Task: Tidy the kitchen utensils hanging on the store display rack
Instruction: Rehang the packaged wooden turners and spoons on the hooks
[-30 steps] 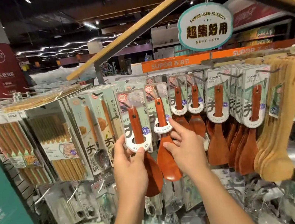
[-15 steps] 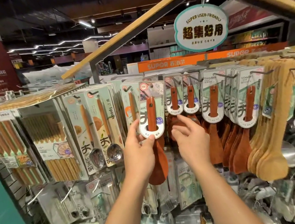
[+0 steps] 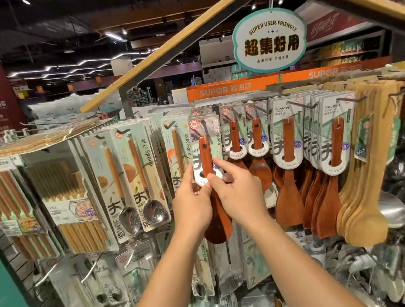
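Head view: centre of frame, both hands meet on one carded rice spoon [image 3: 206,158], a red-brown wooden spoon on a white and green card, hanging in the middle row of the display rack [image 3: 0,235]. Left hand [image 3: 192,204] comes up from lower centre, thumb and fingers pinching the card's lower left edge. Right hand [image 3: 240,195] sits just right of it, thumb and forefinger pinching the card's rounded bottom where the handle passes through. The hook [image 3: 206,132] carrying the card shows as a dark wire near the card's top; whether the hang hole is fully seated on it cannot be told. Risks, as I judge them: the hold is low on the card while the bowl hangs below the hands, so a tug could twist the card and tear the hole, or slip it off the hook tip and drop the spoon among the packs lower in frame. Just left hangs a fork pack [image 3: 179,157]; just right, two more rice spoons [image 3: 246,140]; a sideways swing could knock either crooked. Further right, wooden spatulas [image 3: 287,139] crowd their hooks, and pale wooden ladles [image 3: 354,168] sit at the right edge, well apart from the hands. Spoon packs [image 3: 131,181] left of centre look straight.
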